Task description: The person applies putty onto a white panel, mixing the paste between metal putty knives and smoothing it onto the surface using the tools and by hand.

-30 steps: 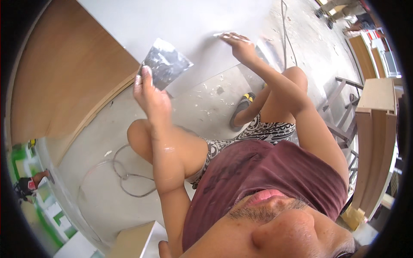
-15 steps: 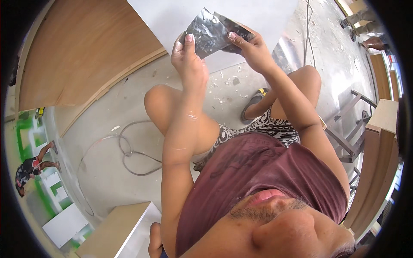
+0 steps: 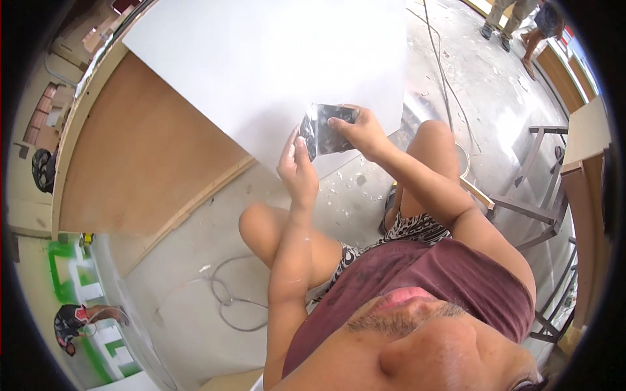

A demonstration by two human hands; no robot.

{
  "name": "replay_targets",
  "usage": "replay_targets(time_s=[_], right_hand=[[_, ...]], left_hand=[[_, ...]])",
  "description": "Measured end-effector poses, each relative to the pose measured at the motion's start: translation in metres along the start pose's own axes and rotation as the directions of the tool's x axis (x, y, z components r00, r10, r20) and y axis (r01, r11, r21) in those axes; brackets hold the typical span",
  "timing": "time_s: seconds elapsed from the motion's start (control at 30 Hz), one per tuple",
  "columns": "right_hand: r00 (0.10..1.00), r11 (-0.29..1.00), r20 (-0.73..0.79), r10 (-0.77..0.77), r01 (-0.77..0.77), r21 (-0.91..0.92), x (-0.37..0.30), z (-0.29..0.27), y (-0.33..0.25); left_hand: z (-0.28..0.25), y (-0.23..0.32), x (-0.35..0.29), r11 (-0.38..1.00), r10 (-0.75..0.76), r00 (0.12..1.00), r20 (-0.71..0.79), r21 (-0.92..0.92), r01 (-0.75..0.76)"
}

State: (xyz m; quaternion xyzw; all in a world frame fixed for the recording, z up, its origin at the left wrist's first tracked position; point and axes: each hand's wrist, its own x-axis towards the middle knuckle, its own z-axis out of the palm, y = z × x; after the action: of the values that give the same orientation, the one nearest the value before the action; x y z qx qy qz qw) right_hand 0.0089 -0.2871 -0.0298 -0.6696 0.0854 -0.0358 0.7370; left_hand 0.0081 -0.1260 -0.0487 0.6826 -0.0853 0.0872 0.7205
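Observation:
A thin dark grey sheet (image 3: 334,138), glossy and smeared with white, is between my hands, in front of a large white panel. It has a bend or seam down its left part; whether it is one folded sheet or two pieces, I cannot tell. My left hand (image 3: 301,173) pinches its left edge, thumb on the near face. From the right, my right hand (image 3: 366,133) grips it with the thumb pressed across its face and the fingers behind. White dust or paste marks my left fingers. The white panel (image 3: 274,65) lies beyond both hands.
Beside the panel stands a brown wooden board (image 3: 143,143) with a pale frame. A looped cable (image 3: 225,301) lies on the grey floor at left. Dark metal frames (image 3: 531,212) stand at right. Other people (image 3: 505,23) are at far right, and another person (image 3: 73,322) at left.
My view has shifted, so more of the white panel shows. Both hands and the sheet are lower in the picture. The sheet's two parts, spread apart before, now sit closer together.

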Motion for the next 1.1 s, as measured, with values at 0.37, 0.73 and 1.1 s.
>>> replay_targets(time_s=[0.37,0.73,1.1], right_hand=[[0.569,0.649,-0.322,-0.757,0.598,-0.47,0.181,-0.149,-0.219],[0.568,0.627,-0.451,-0.689,0.154,-0.764,0.221,-0.155,-0.274],[0.458,0.43,-0.336,-0.823,0.117,-0.895,0.183,0.012,-0.258]], left_hand=[[-0.015,-0.025,0.014,0.963,-0.153,0.986,-0.065,-0.234,0.134],[-0.026,-0.025,0.014,0.89,-0.28,0.958,-0.055,-0.388,0.238],[-0.037,-0.008,0.002,0.841,-0.299,0.953,-0.046,-0.485,0.241]])
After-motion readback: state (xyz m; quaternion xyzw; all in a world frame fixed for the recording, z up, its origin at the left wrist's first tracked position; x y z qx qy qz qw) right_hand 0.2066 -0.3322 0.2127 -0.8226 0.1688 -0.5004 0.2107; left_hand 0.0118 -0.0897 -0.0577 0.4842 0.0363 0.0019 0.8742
